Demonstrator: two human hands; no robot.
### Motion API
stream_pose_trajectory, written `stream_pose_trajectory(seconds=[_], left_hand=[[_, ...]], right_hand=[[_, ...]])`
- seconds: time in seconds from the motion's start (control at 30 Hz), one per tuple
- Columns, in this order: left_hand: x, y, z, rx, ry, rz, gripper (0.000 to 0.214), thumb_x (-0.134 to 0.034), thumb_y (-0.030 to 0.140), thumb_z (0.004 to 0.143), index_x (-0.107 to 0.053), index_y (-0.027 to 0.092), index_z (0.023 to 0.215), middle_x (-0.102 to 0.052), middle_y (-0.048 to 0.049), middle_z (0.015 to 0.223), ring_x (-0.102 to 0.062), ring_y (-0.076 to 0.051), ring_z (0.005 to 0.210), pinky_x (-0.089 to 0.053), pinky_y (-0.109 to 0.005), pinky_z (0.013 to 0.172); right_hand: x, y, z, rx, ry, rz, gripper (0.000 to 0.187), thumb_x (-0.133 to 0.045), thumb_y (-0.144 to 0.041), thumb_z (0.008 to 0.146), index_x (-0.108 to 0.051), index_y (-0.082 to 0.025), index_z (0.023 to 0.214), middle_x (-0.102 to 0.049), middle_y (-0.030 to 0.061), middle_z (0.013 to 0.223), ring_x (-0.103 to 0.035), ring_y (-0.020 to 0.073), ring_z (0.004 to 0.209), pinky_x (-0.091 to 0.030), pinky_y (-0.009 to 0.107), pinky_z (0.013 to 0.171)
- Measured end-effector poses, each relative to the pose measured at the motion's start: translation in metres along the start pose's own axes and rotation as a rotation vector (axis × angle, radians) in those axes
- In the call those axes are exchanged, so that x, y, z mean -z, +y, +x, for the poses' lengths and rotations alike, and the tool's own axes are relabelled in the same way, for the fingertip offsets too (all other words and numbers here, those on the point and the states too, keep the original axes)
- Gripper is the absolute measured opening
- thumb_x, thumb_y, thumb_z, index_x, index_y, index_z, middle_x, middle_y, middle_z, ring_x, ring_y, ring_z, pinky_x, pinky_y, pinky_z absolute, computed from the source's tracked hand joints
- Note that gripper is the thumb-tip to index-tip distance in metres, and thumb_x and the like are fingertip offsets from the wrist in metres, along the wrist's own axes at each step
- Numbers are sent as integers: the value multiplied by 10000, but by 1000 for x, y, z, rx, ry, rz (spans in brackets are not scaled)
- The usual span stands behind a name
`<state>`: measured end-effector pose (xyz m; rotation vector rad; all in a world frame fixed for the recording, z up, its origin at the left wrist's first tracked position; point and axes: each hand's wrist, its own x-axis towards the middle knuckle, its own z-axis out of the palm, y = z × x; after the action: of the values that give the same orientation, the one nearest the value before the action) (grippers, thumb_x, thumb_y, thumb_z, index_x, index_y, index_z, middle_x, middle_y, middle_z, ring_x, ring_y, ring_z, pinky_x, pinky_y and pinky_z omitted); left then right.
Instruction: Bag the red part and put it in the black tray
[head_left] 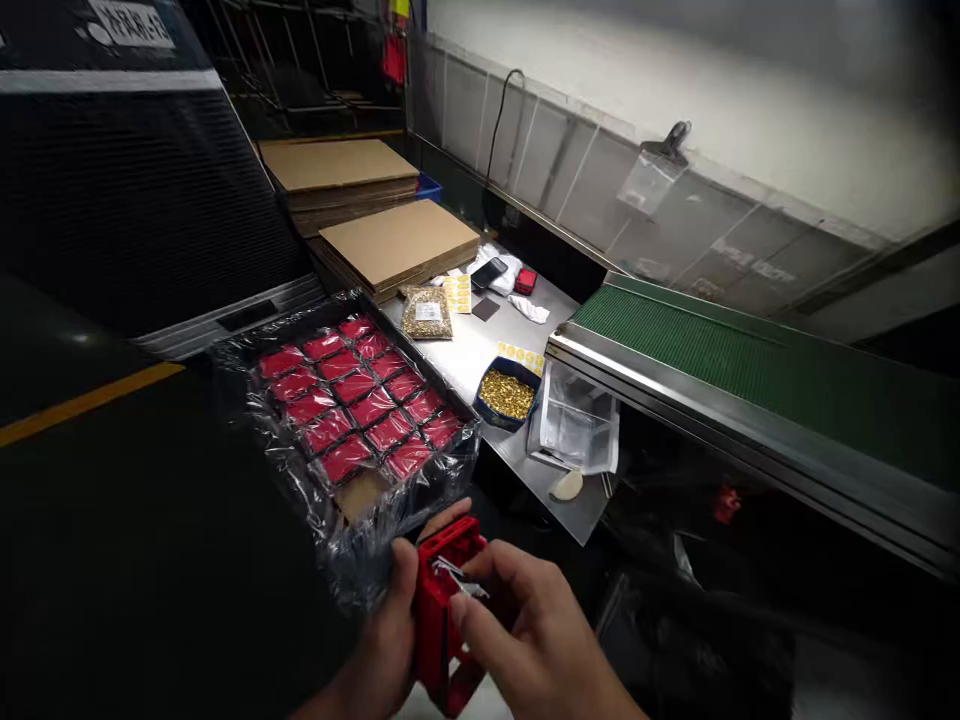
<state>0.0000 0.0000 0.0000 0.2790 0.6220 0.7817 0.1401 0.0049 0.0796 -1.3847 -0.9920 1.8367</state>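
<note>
Low in the head view, my left hand (384, 640) is wrapped round a red plastic housing (430, 625) with an open, hollow side. My right hand (544, 625) reaches to that open side from the right. Its thumb and forefinger pinch a small silvery-white piece (472, 590) at the opening; its exact kind cannot be made out. Beyond my hands, a plastic-lined box holds several red pieces (373, 405) in rows between dark dividers. Bare cardboard (361, 494) shows at the box's near corner.
A blue bin of small brass-coloured parts (507, 394) stands on the metal table (555, 505), beside a clear plastic tray (574, 420). Behind are a bag of parts (427, 312), a phone (489, 272) and stacked cardboard (401, 243). A green conveyor (697, 345) runs along the right.
</note>
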Motion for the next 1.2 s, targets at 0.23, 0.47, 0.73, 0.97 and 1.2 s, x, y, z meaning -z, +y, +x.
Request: stream_pose_trajectory(seconds=[0.23,0.47,0.73,0.97,1.2], left_hand=[[-5,8,-2,-70,128,1,693,-375,659,924,-437,185,1426,-653,-127,1199,-617,-270,1084,-485,-364,980],[-10,14,2,56,30,-203,742,-426,698,886,-383,220,1451,-538,-149,1388,-501,-360,1273,-393,-507,1086],[-13,15,3,131,25,-199,874,-493,715,849,-244,193,1505,-557,-154,1370,-473,-342,1304,-386,-452,1093],[-12,14,2,144,51,-129,842,-475,715,856,-298,180,1481,-562,-144,1363,-495,-325,1282,-380,-427,1089],[-12,15,2,192,43,-201,776,-444,687,887,-351,167,1455,-662,-145,1200,-614,-298,1126,-466,-390,977]], right_hand=[[12,12,1,75,128,-221,182,-599,-328,859,-630,-156,808,-616,7,679,-498,106,593,-377,227,533],[13,6,1,248,213,-515,134,-612,-284,818,-665,-210,916,-615,17,789,-560,131,665,-425,258,603],[18,6,3,324,179,-637,191,-590,-258,830,-666,-238,1004,-585,19,834,-567,114,668,-433,240,580],[24,0,5,316,115,-628,167,-580,-219,852,-685,-270,972,-595,-1,824,-550,94,663,-420,218,576],[36,19,-7,411,237,-503,175,-566,-260,897,-622,-258,1062,-586,1,818,-567,112,682,-462,233,599]])
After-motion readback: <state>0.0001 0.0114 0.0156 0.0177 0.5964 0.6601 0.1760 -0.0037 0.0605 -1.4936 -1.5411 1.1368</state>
